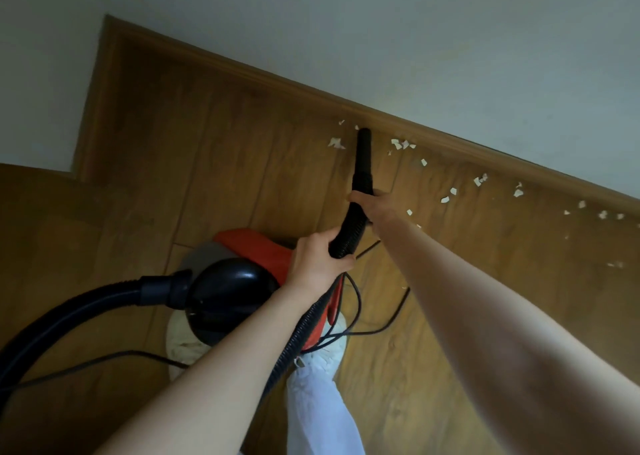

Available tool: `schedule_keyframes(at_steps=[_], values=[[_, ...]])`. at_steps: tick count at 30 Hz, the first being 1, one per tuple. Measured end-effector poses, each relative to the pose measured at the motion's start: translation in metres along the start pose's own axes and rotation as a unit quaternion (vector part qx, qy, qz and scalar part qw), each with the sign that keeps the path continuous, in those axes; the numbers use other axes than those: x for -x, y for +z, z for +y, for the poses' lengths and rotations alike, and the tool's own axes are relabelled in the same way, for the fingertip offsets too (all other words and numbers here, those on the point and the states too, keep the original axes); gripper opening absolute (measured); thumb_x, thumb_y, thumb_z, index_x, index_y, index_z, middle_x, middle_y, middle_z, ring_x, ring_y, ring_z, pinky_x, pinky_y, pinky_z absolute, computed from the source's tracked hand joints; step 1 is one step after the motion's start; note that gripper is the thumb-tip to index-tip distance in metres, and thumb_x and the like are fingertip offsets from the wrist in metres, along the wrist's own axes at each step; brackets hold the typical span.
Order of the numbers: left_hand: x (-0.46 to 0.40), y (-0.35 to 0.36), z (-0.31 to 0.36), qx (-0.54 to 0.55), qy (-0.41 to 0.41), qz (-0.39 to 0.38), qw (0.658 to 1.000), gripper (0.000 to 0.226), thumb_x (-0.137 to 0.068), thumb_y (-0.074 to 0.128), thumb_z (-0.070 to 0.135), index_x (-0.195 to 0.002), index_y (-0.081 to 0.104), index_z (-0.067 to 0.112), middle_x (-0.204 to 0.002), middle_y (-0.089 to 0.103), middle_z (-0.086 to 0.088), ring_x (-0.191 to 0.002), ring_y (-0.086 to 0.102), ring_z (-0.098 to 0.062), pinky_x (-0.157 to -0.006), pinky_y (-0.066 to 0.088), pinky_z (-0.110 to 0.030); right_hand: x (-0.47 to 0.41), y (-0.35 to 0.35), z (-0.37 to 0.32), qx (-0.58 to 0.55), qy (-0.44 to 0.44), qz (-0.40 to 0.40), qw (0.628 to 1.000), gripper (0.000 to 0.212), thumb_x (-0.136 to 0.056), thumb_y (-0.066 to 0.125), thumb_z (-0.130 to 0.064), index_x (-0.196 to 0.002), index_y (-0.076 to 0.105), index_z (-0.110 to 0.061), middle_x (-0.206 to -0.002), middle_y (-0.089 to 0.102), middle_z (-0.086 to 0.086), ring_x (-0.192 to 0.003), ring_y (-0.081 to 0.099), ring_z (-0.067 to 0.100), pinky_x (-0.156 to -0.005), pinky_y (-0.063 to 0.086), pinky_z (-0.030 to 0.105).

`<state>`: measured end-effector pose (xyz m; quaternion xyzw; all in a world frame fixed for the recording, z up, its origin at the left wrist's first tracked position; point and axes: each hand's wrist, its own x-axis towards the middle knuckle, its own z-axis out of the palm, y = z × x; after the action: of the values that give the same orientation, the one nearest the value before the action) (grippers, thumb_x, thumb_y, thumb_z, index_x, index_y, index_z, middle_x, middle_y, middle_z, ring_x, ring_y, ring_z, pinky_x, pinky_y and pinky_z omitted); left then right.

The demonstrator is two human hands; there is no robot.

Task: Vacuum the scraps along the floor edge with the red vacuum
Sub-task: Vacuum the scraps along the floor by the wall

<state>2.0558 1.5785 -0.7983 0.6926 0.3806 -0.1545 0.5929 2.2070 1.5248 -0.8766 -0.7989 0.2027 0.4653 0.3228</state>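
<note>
Floor point(194, 163): wooden boards run to a brown skirting board point(450, 136) under the pale wall point(450, 39).
Vacuum point(256, 246): the red and black body sits on the floor just in front of my feet. It looks heavy enough, I judge, to drag by its hose rather than lift.
Hose point(52, 326): black and ribbed, it loops from the body round to my hands. It bends easily, so I steer from the stiff part.
Nozzle point(363, 156): a hard black tube, its tip close against the skirting board among the scraps.
Cord point(398, 312): a thin black cable lies looped beside my shoe point(334, 350), and I think it could snag my step.
Left hand point(317, 264): my fingers curl round the ribbed hose.
Right hand point(369, 203): my fingers wrap the hose just below the nozzle.
Scraps point(403, 144): light white paper bits dot the floor edge, most to the right of the nozzle, a few to its left.
</note>
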Motion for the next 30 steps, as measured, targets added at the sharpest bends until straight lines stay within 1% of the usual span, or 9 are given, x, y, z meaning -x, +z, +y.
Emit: schedule_keyframes(at_steps=[4, 8, 15, 17, 20, 22, 24, 28, 30], values=[[0.008, 0.039, 0.013, 0.002, 0.003, -0.018, 1.0, 0.044, -0.075, 0.073, 0.017, -0.118, 0.067, 0.025, -0.089, 0.072, -0.006, -0.082, 0.066, -0.022, -0.073, 0.052, -0.03, 0.002, -0.045, 0.02, -0.005, 0.023, 0.031, 0.999, 0.038, -0.082, 0.072, -0.018, -0.117, 0.058, -0.009, -0.097, 0.062, 0.009, -0.087, 0.062, 0.025, -0.082, 0.055, 0.035], [0.009, 0.052, 0.013, -0.011, 0.007, -0.039, 0.999, 0.048, -0.076, 0.074, 0.017, -0.122, 0.064, 0.026, -0.09, 0.072, -0.003, -0.081, 0.066, -0.018, -0.068, 0.049, -0.02, 0.002, -0.059, 0.033, -0.002, 0.024, 0.039, 0.999, 0.04, -0.081, 0.073, -0.02, -0.116, 0.058, -0.008, -0.096, 0.063, 0.009, -0.088, 0.063, 0.026, -0.082, 0.056, 0.035], [0.018, 0.0, -0.015, -0.023, -0.011, 0.002, 1.0, 0.047, -0.076, 0.076, 0.019, -0.121, 0.065, 0.029, -0.093, 0.073, 0.005, -0.084, 0.067, -0.011, -0.073, 0.05, -0.019, 0.023, 0.008, 0.015, 0.023, 0.01, -0.012, 1.0, 0.039, -0.082, 0.07, -0.023, -0.117, 0.059, -0.008, -0.098, 0.063, 0.008, -0.091, 0.064, 0.025, -0.087, 0.055, 0.038], [0.025, -0.02, -0.027, -0.029, -0.016, 0.023, 0.999, 0.048, -0.075, 0.077, 0.019, -0.121, 0.065, 0.031, -0.093, 0.073, 0.008, -0.084, 0.067, -0.008, -0.072, 0.046, -0.015, 0.033, 0.034, 0.009, 0.032, 0.006, -0.03, 0.999, 0.039, -0.082, 0.069, -0.024, -0.116, 0.06, -0.008, -0.094, 0.062, 0.007, -0.085, 0.062, 0.023, -0.08, 0.055, 0.035], [0.037, -0.046, -0.037, -0.017, -0.027, 0.048, 0.998, 0.044, -0.076, 0.076, 0.021, -0.117, 0.067, 0.033, -0.085, 0.073, 0.012, -0.078, 0.067, -0.007, -0.073, 0.051, -0.023, 0.043, 0.068, 0.003, 0.056, 0.0, -0.054, 0.997, 0.038, -0.078, 0.071, -0.031, -0.11, 0.062, -0.012, -0.082, 0.062, 0.003, -0.071, 0.061, 0.019, -0.061, 0.05, 0.031], [0.041, -0.056, -0.041, -0.01, -0.028, 0.054, 0.998, 0.042, -0.076, 0.076, 0.022, -0.115, 0.067, 0.034, -0.083, 0.072, 0.013, -0.069, 0.064, -0.005, -0.067, 0.051, -0.023, 0.049, 0.08, -0.001, 0.065, -0.009, -0.057, 0.996, 0.03, -0.078, 0.071, -0.032, -0.099, 0.06, -0.014, -0.076, 0.059, 0.001, -0.066, 0.058, 0.016, -0.059, 0.047, 0.029], [0.041, -0.059, -0.04, -0.007, -0.025, 0.051, 0.998, 0.041, -0.077, 0.076, 0.021, -0.115, 0.067, 0.033, -0.082, 0.072, 0.013, -0.064, 0.061, -0.002, -0.064, 0.049, -0.021, 0.05, 0.081, -0.004, 0.073, -0.008, -0.057, 0.996, 0.028, -0.078, 0.071, -0.032, -0.095, 0.058, -0.015, -0.075, 0.058, 0.001, -0.066, 0.057, 0.016, -0.062, 0.049, 0.03], [0.039, -0.043, -0.027, 0.001, -0.017, 0.035, 0.999, 0.039, -0.076, 0.076, 0.019, -0.112, 0.069, 0.032, -0.078, 0.07, 0.017, -0.064, 0.058, 0.006, -0.065, 0.046, -0.013, 0.044, 0.058, 0.0, 0.065, 0.007, -0.039, 0.997, 0.034, -0.079, 0.07, -0.028, -0.106, 0.061, -0.009, -0.082, 0.06, 0.005, -0.067, 0.058, 0.018, -0.056, 0.047, 0.029], [0.038, -0.023, -0.017, 0.014, -0.014, 0.022, 1.0, 0.038, -0.076, 0.075, 0.019, -0.111, 0.069, 0.032, -0.082, 0.071, 0.014, -0.07, 0.063, 0.001, -0.065, 0.047, -0.013, 0.039, 0.034, 0.006, 0.069, 0.024, -0.027, 0.997, 0.034, -0.08, 0.07, -0.025, -0.107, 0.06, -0.008, -0.088, 0.061, 0.007, -0.076, 0.061, 0.021, -0.066, 0.054, 0.032]])
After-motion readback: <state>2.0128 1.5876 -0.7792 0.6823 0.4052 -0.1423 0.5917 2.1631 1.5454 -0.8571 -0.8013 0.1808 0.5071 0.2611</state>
